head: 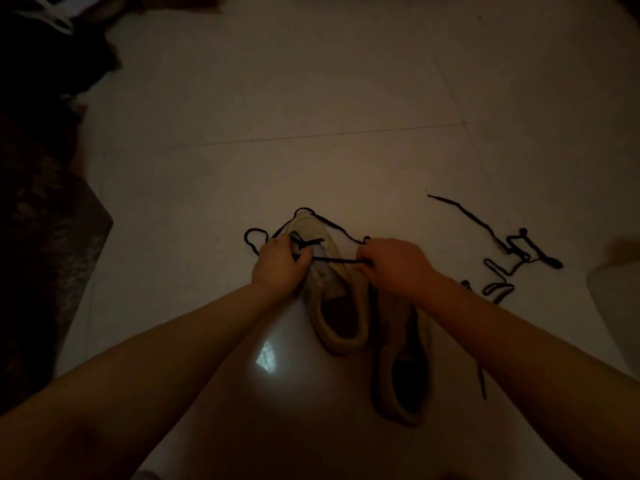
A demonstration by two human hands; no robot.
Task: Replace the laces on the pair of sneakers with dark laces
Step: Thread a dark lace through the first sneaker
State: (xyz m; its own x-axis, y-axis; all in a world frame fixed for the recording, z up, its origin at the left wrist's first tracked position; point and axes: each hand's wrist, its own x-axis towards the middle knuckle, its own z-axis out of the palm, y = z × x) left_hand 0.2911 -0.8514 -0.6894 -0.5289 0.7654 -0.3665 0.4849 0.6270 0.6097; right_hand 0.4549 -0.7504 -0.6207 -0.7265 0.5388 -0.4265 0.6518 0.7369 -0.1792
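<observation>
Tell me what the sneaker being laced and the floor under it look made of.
The tan low-top sneaker looks like soft knit or suede fabric, matte, with a padded collar; the dim light leaves it open. The pale floor looks like glossy glazed tile: thin grout lines and a mirror-like reflection.

No legible text, label, brand mark, number or sign is being shown anywhere in this dim view; nothing readable is being displayed on the pale sneaker [330, 268], on the second sneaker [401, 362] beside it, or on the dark lace [337, 260].
</observation>
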